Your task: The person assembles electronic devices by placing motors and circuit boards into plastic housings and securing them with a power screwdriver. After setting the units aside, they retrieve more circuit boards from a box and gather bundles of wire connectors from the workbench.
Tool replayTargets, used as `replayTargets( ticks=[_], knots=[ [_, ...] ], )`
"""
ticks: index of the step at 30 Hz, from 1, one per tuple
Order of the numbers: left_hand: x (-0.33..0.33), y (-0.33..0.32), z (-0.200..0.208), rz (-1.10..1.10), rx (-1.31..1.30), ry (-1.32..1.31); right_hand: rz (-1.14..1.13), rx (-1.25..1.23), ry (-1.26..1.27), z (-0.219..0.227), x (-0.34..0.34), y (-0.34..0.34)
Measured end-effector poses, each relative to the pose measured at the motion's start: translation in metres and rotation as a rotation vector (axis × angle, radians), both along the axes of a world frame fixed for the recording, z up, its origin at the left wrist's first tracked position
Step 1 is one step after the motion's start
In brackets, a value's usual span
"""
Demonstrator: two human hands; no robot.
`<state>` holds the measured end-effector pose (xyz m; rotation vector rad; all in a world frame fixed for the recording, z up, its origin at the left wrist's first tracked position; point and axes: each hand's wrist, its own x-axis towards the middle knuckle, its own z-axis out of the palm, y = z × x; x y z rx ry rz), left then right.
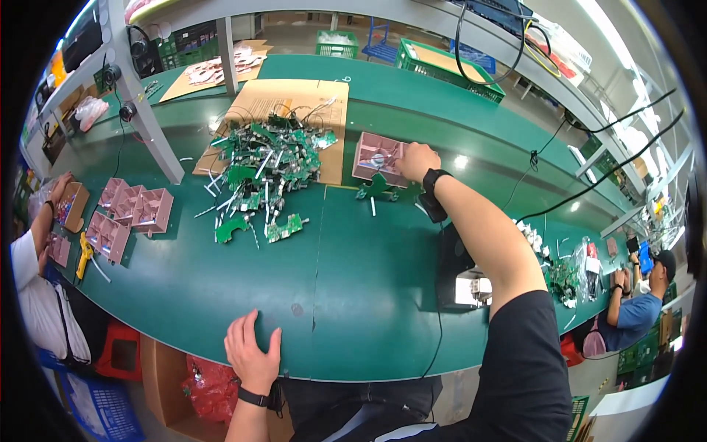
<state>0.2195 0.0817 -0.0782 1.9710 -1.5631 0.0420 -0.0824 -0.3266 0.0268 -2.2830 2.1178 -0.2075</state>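
My right arm stretches far over the green table, and my right hand [420,161] grips the right side of a pink plastic case [361,163] with inner compartments. Its fingertips are partly hidden by the case wall. A green circuit board [378,186] with white pieces lies just in front of that case. Low at the table's near edge, my left hand [252,353] holds nothing, its fingers spread. Left of the case, a big heap of green circuit boards [272,158] with wires and white strips spreads over a flat cardboard sheet [333,151].
Several pink cases [152,210] stand at the left, near a yellow glue gun [85,255] and a co-worker's arm [38,228]. A dark boxy device [456,269] with a cable sits under my right forearm. Another person [633,309] works at the far right.
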Motion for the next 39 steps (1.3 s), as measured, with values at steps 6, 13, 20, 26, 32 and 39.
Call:
replayTargets(
  ticks=[6,13,20,26,32,39],
  knots=[
    [-0.002,-0.005,0.004,0.023,0.019,0.01,-0.139,0.092,0.121,-0.001,-0.021,-0.065],
    [-0.003,-0.005,0.006,0.035,0.028,0.032,-0.175,0.111,0.141,-0.027,-0.041,-0.089],
    [0.002,-0.001,0.009,0.042,-0.021,0.03,-0.167,0.004,0.242,-0.025,-0.04,-0.088],
    [-0.001,-0.005,0.01,0.015,-0.057,0.061,0.248,-0.284,0.404,0.049,-0.013,0.01],
    [0.043,0.005,0.01,-0.219,0.046,0.333,0.968,-0.26,0.095,0.046,0.027,0.24],
    [0.214,-0.089,0.03,0.05,0.009,0.272,0.954,0.049,-0.185,-0.05,-0.011,0.402]
  ],
)
